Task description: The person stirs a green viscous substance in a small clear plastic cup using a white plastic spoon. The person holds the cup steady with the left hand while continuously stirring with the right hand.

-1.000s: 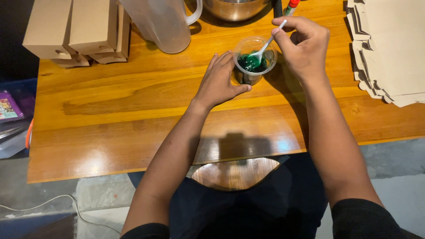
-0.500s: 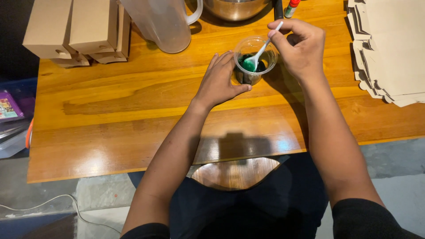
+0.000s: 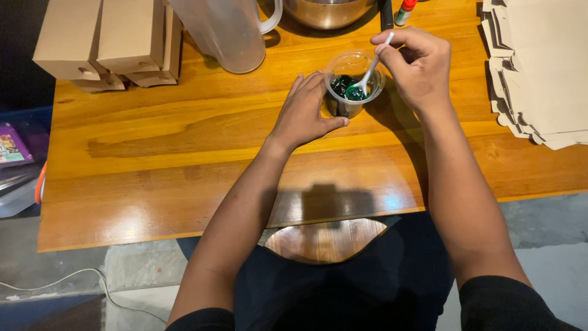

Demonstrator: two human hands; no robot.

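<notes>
**A:** Where is the cup, and what have your hands got?

**B:** The clear plastic cup (image 3: 353, 86) stands on the wooden table (image 3: 184, 153), toward twelve o'clock from you. Your left hand (image 3: 303, 113) curls around its near left side, thumb along the base, fingers against the wall. Your right hand (image 3: 419, 67) comes in from three o'clock, pinching the handle of a white plastic spoon (image 3: 369, 72) whose bowl sits in the green liquid (image 3: 344, 89).

**A:** How will the cup handle?

**B:** I judge it light and thin-walled, so it probably flexes if you squeeze. Brace it low, near the base, as you do now; a grip high on the rim looks likelier to tip it. The liquid only fills the bottom, so there is little weight to steady it.

**A:** And the spoon?

**B:** It looks slender and probably bendy; hold it near the top of the handle.

**A:** Anything close by?

**B:** A translucent pitcher (image 3: 226, 34) at eleven o'clock, a metal bowl (image 3: 327, 11) just beyond the cup, cardboard boxes (image 3: 104, 40) at ten, flat cardboard sheets (image 3: 539, 67) at two.
</notes>
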